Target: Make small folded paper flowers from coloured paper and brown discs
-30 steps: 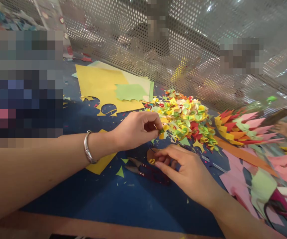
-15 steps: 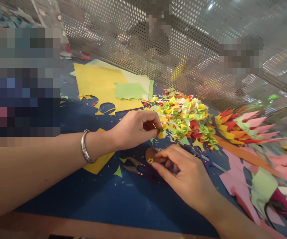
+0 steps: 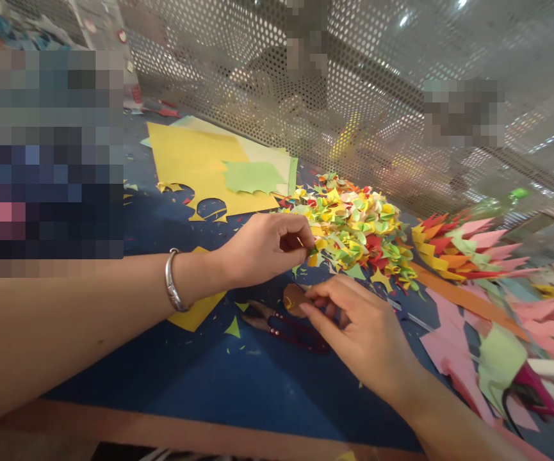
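Head view: clear bottle (image 3: 496,205) at far right, blurred; contents unreadable. Right hand's (image 3: 356,326) fingers grasp brown disc (image 3: 296,296), near dim scissors (image 3: 273,328). Left hand's (image 3: 257,253) fingers pinched beside paper pile (image 3: 360,224); anything between too small to tell. Blue worktop (image 3: 219,384) gives room toward its near edge.
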### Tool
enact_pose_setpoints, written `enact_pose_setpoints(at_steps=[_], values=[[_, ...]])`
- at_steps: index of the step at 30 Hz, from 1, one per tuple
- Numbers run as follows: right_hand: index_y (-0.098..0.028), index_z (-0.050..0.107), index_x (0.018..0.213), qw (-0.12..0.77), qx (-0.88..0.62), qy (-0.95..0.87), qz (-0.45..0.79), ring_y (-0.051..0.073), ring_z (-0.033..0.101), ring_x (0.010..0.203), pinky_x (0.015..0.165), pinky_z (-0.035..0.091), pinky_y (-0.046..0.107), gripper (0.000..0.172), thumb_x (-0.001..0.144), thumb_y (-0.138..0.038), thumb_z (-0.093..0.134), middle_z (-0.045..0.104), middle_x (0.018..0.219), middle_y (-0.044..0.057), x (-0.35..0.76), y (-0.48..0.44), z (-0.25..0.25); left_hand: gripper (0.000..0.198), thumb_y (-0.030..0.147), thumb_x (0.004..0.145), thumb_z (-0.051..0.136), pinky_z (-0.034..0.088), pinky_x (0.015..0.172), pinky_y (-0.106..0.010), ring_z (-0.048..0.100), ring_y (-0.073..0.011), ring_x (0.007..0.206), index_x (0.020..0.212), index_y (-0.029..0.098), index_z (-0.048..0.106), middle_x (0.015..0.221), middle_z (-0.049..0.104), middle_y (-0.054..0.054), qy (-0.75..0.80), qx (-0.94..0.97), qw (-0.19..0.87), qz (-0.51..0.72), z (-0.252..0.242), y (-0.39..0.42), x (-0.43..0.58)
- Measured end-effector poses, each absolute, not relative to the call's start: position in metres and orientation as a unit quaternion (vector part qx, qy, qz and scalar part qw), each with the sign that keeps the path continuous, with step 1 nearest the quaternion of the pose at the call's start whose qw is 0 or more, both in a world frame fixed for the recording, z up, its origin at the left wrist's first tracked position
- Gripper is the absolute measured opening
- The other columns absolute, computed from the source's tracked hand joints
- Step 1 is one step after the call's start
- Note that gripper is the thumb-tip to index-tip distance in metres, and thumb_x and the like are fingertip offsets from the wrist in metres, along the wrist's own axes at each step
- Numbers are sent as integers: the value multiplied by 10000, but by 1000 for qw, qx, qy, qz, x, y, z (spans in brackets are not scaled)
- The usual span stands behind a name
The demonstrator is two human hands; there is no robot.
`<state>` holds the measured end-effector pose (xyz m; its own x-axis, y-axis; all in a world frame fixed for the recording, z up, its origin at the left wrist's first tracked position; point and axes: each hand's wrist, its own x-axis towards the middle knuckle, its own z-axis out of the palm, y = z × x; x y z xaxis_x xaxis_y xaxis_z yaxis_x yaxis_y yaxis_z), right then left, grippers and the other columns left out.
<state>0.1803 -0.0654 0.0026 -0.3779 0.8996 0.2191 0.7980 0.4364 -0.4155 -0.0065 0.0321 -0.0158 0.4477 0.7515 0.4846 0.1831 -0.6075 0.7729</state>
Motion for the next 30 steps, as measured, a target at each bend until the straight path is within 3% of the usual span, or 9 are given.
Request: enact_pose_setpoints(at_steps=[6,12,22,26,30], values=[[-167,667,1014,194,-430,-877,89,200,653,908,806,525,332,120,955,-163,562,671,966,75,179,-63,-3,113,73,735,594,471,596,-208,596,-93,624,804,148,641,722,659,5,297,784,329,435,-17,33,-7],[-182,673,1123,163,-406,-899,33,184,661,883,803,540,317,225,965,-118,527,671,996,72,178,-60,-3,124,67,733,592,469,599,-207,598,-93,629,810,146,649,728,665,2,307,784,327,430,-16,32,-8],[-154,696,1057,135,-360,-923,8,206,677,857,728,560,319,233,927,-60,526,695,977,82,176,-53,0,120,69,731,594,454,594,-202,581,-85,619,797,155,645,717,653,14,311,791,317,421,-14,33,-8],[-159,698,1050,148,-372,-916,25,195,675,866,758,556,322,230,948,-78,508,693,968,83,179,-51,-3,103,88,740,604,447,588,-202,577,-83,608,801,159,646,698,649,21,316,790,322,415,-17,35,-8],[-189,699,1025,239,-401,-877,112,154,664,899,815,538,283,180,946,-104,562,688,969,53,187,-52,3,80,120,762,605,452,588,-209,585,-90,609,818,165,640,699,652,18,314,784,348,407,-19,38,-7]])
